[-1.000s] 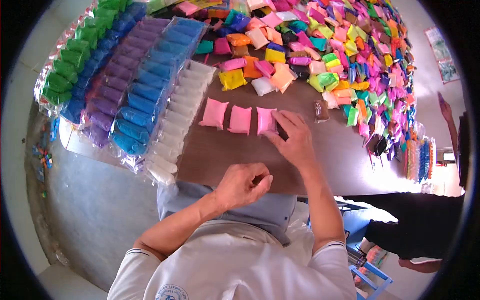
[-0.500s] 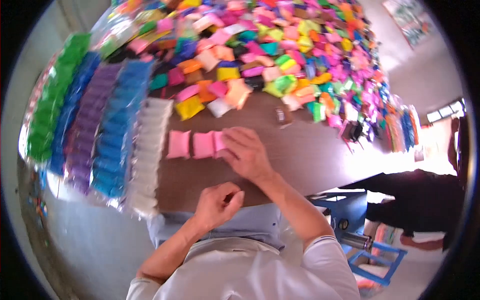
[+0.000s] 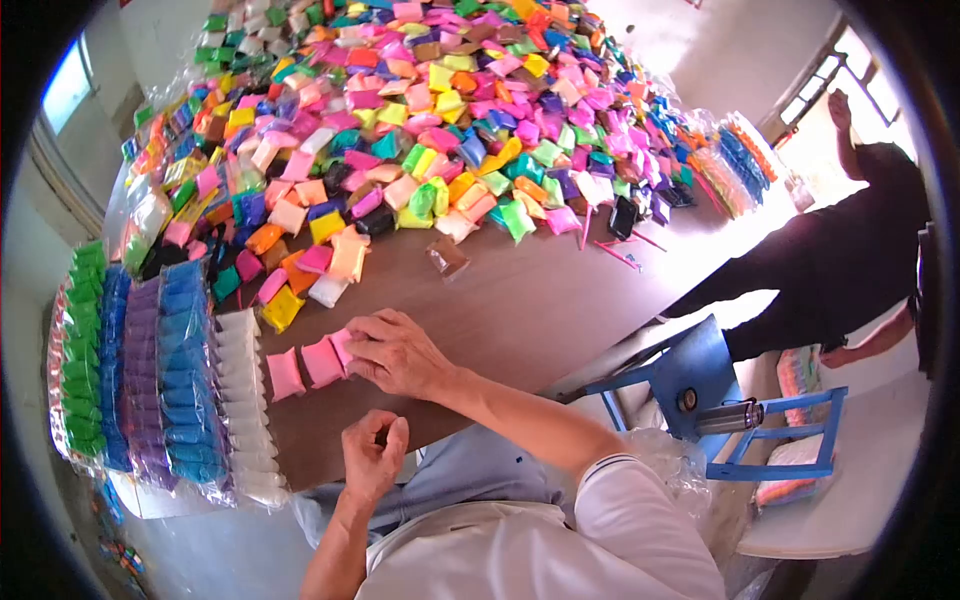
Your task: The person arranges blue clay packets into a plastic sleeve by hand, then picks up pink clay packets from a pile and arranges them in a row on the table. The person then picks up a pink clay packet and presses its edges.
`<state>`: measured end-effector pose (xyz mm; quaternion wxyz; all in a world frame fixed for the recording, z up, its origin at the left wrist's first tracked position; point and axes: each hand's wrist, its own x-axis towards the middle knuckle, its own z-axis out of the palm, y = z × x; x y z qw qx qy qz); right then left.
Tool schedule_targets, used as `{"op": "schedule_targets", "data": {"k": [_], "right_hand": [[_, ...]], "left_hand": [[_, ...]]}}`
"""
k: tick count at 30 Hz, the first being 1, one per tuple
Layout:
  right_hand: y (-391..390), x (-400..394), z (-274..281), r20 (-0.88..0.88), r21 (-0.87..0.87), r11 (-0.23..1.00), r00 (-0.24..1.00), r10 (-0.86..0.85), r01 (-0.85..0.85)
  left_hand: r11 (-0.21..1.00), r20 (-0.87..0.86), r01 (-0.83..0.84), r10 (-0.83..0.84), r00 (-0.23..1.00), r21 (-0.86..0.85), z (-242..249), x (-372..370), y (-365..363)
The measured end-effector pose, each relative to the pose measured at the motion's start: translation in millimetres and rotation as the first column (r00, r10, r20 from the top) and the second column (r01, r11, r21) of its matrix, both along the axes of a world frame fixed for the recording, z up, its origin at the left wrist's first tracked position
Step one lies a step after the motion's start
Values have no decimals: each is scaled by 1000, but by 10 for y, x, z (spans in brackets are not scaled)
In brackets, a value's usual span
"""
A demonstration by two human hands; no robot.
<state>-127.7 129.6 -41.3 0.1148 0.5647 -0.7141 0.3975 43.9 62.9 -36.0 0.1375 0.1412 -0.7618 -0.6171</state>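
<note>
On the brown table, two pink packets (image 3: 286, 374) (image 3: 322, 361) lie side by side in a short row. A third pink packet (image 3: 343, 346) at the row's right end is partly covered by my right hand (image 3: 400, 355), whose bent fingers press on it. Closer to my body, my left hand (image 3: 374, 456) hovers by the table's front edge, fingers curled in with the thumb against them and nothing visible inside. Left of the row stands a strip of white packets (image 3: 254, 410), beside strips of light blue (image 3: 190, 370), purple (image 3: 143, 380) and green packets (image 3: 83, 350).
A big heap of mixed coloured packets (image 3: 440, 110) covers the table's far side. One brown packet (image 3: 447, 258) lies in front of it. To the right, a blue chair (image 3: 705, 385) holds a metal flask (image 3: 728, 416). A person in dark clothes (image 3: 810, 260) stands behind it.
The head view has shifted, so the table and hands appear lower and further left. My right hand stays at the third pink packet; my left hand remains curled near the edge.
</note>
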Motion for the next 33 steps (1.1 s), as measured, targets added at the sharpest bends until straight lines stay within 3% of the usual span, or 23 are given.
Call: {"op": "schedule_targets", "data": {"k": [4, 7, 9, 13, 20, 25, 27, 31, 33], "right_hand": [[88, -55, -16, 50, -67, 997, 999, -21, 24], [327, -210, 12, 96, -57, 981, 980, -177, 183], [604, -496, 70, 111, -104, 906, 910, -399, 410], [1230, -1058, 108, 33, -197, 686, 704, -709, 700], [2030, -1720, -50, -60, -35, 469, 467, -882, 882], [2426, -2547, 87, -200, -196, 345, 307, -931, 918], [2510, -2805, 290, -226, 24, 234, 233, -946, 972], [2696, -3295, 337, -244, 229, 159, 214, -946, 960], [2688, -3408, 328, -285, 474, 51, 208, -936, 879]], "left_hand": [[1000, -30, -21, 21, 999, 0, -55, 4, 7], [997, -36, -22, 19, 999, -77, -112, 2, -14], [997, 57, -54, 50, 997, 61, -71, -1, 15], [998, 1, -49, 49, 999, -51, 52, -65, 77], [981, 48, -56, 66, 997, -188, -44, -90, 81], [973, 114, -56, 83, 990, -225, -76, -121, 52], [966, 102, -85, 113, 988, -245, -54, -174, 74], [960, 141, -129, 167, 976, -248, 108, -254, 141], [960, 149, -142, 181, 972, -241, 115, -260, 138]]}}
